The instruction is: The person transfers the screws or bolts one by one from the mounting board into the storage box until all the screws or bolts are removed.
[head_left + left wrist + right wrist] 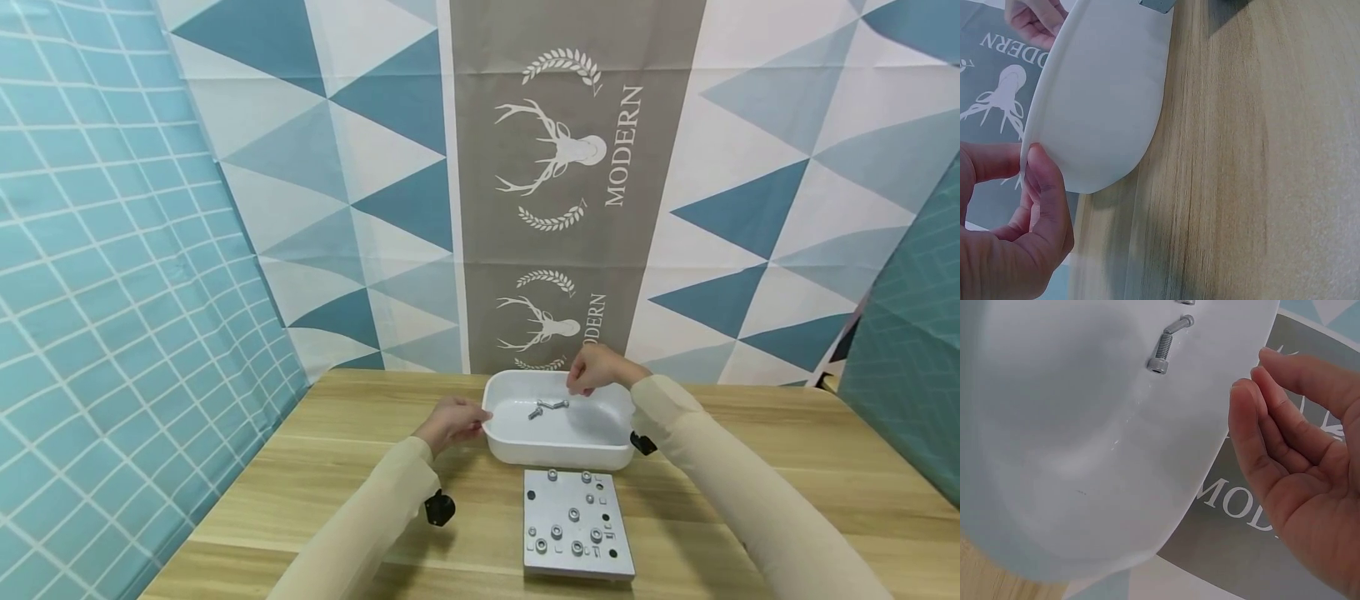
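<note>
My left hand (453,420) pinches the rim at the left end of a white plastic tub (558,455), thumb and fingers on either side of the wall in the left wrist view. Over the tub's back right part hovers my right hand (594,369), its fingers loosely bent and holding nothing. On the tub floor lie several silver socket-head bolts, among them a thick one (1160,355) and a thinner one (1179,325) end to end in the right wrist view. The right fingertips are a little apart from these bolts.
In front of the tub sits a silver metal block (555,500) with several socket-head bolts set in its top and some dark holes. All stand on a wood-grain table (352,467). A patterned cloth (405,208) hangs close behind the tub.
</note>
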A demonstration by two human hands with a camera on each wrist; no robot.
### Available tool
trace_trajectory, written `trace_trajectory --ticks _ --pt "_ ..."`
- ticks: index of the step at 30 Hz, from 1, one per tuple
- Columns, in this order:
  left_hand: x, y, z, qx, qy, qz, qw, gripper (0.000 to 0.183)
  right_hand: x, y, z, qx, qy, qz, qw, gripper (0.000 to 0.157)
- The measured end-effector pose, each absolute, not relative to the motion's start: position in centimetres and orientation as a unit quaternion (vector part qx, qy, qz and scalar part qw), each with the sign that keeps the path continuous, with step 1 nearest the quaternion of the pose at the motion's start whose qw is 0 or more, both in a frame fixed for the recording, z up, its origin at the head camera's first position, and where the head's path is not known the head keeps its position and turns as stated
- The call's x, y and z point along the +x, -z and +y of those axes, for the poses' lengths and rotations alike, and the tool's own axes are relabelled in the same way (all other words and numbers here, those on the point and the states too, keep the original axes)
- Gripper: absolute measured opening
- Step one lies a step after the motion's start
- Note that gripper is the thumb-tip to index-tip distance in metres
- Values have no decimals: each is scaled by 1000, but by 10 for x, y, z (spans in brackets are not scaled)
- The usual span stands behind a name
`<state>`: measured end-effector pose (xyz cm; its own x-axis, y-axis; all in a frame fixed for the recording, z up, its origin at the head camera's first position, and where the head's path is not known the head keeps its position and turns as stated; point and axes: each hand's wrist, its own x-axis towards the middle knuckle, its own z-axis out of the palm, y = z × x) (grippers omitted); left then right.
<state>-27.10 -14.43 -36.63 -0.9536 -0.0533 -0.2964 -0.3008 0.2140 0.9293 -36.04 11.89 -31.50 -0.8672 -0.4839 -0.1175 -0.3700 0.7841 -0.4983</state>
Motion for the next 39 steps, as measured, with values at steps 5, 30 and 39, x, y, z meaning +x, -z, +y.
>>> trace_trajectory --ticks 5,30,39 --pt "-272 367 -144 -117 -613 775 100 22 -354 313 123 -233 237 936 118 6" --pt "-276 368 -146 -116 -625 765 102 23 -326 304 123 -300 232 920 98 7" --pt "-276 369 -145 -122 -626 763 106 22 -313 302 125 -330 237 910 86 6"
